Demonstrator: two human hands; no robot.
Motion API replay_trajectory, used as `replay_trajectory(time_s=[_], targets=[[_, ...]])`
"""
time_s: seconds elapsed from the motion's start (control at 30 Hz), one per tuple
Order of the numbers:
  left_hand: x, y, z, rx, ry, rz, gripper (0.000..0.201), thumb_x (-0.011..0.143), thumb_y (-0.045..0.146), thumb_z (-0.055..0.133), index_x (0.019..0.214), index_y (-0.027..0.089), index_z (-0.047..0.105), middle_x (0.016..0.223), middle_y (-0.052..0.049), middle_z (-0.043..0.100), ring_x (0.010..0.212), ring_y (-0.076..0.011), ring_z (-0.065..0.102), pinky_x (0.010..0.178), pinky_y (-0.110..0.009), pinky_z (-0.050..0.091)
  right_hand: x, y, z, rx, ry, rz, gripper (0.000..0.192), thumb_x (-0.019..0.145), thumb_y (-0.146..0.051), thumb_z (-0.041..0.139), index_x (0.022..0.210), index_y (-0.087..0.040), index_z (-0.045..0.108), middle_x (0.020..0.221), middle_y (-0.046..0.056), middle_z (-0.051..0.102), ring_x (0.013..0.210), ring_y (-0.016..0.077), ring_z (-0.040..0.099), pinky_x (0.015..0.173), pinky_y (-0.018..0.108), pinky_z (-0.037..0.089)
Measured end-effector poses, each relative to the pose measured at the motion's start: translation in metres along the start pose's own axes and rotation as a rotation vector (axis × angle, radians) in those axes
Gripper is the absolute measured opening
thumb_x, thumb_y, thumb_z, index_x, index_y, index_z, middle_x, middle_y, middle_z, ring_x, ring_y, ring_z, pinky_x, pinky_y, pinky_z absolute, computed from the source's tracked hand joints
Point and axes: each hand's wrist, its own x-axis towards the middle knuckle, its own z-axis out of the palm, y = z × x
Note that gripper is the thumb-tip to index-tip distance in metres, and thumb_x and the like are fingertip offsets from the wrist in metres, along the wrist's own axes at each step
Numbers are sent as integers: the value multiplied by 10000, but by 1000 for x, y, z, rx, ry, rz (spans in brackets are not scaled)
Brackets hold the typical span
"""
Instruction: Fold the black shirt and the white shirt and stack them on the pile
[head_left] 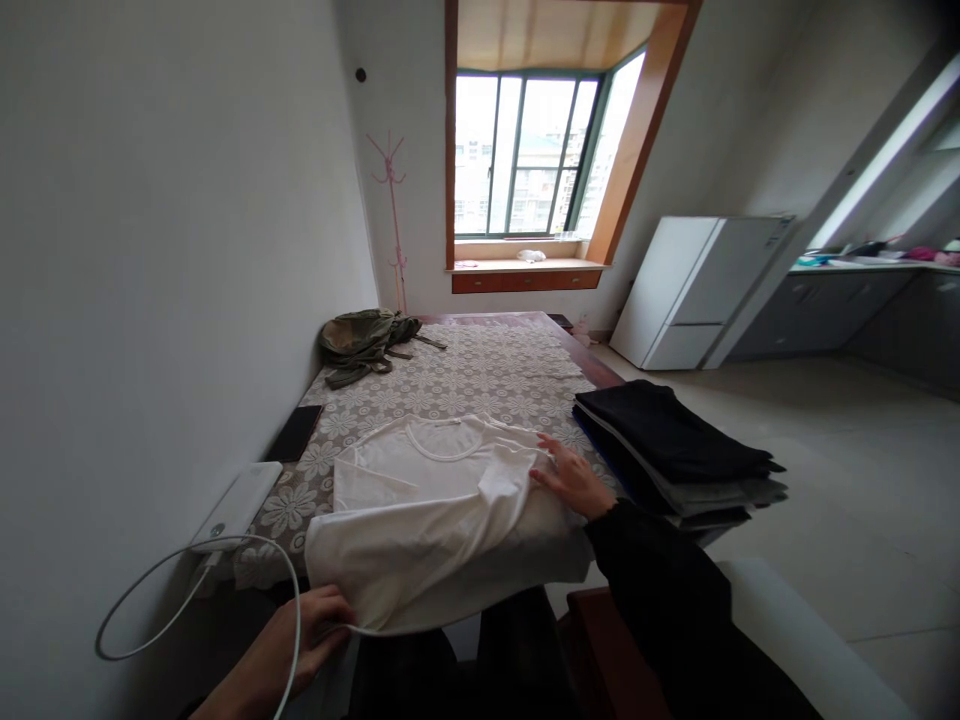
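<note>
A white T-shirt (pixel 427 505) lies spread on a table covered with a flower-patterned lace cloth (pixel 480 375). My left hand (pixel 300 640) grips the shirt's near hem at the table's front edge, lower left. My right hand (pixel 571 478) rests flat, fingers apart, on the shirt's right side near a sleeve. A dark sleeve covers my right arm.
A stack of folded dark and grey clothes (pixel 675 450) sits at the table's right edge. A white power brick (pixel 238 505) with a looping white cable (pixel 180 580), a dark phone (pixel 294 432) and an olive bag (pixel 364 342) lie along the left wall. A white fridge (pixel 694 290) stands at the right.
</note>
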Motion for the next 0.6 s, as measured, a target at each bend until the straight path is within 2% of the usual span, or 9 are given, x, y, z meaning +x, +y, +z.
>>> replay_trajectory(time_s=[0.13,0.27,0.3,0.37,0.43,0.47,0.5,0.53,0.6], targets=[[-6,-5,2,6,1,-40,241,898,391,583,844,226,751,938,-63,736,894,-223,681,812,-293,524,3,-1,3,168,-50,17,227,886,-414,625,968,-229,728,930,71,720,900,258,655,865,397,517],[-11,-6,5,2,26,-68,187,864,353,603,841,238,748,954,-55,742,931,-239,694,870,-320,525,-41,11,-25,575,-126,36,294,886,-512,685,894,-218,687,852,26,653,805,199,590,731,307,470],[-12,-6,6,-2,29,-67,184,859,350,604,840,238,749,953,-57,745,933,-242,697,869,-325,528,-55,16,-34,656,-190,55,331,874,-538,701,856,-208,674,827,23,637,783,189,577,707,295,455],[-11,-8,11,-14,39,-46,177,848,349,613,835,242,753,948,-60,755,933,-253,704,865,-339,538,-81,25,-50,756,-411,106,412,859,-595,708,807,-190,654,764,21,619,708,170,557,645,282,428],[-7,-8,15,-30,80,-20,158,841,362,633,823,269,759,931,-54,768,921,-266,714,859,-355,553,-98,29,-59,753,-652,166,448,889,-626,666,856,-179,664,705,18,621,627,158,546,595,278,407],[-4,-8,16,-41,116,-4,161,848,376,634,831,284,765,928,-51,775,916,-272,720,856,-359,560,-101,30,-60,709,-716,188,446,917,-620,638,906,-176,671,692,17,629,609,157,551,589,278,407],[0,-7,16,-52,157,18,178,865,392,624,847,295,771,932,-50,781,918,-276,725,856,-360,565,-100,29,-60,645,-717,199,434,943,-606,611,954,-177,675,693,16,640,614,162,566,599,281,418],[6,-6,13,-59,201,47,206,887,410,605,875,297,777,944,-53,784,925,-275,728,860,-359,569,-95,29,-57,569,-656,198,417,961,-588,593,990,-181,677,711,18,653,639,168,585,624,286,436],[22,-4,1,-47,289,106,279,931,446,557,955,278,779,975,-63,783,930,-260,726,868,-354,572,-76,28,-48,397,-443,169,387,959,-562,595,1024,-191,686,771,26,678,714,186,619,686,301,471]])
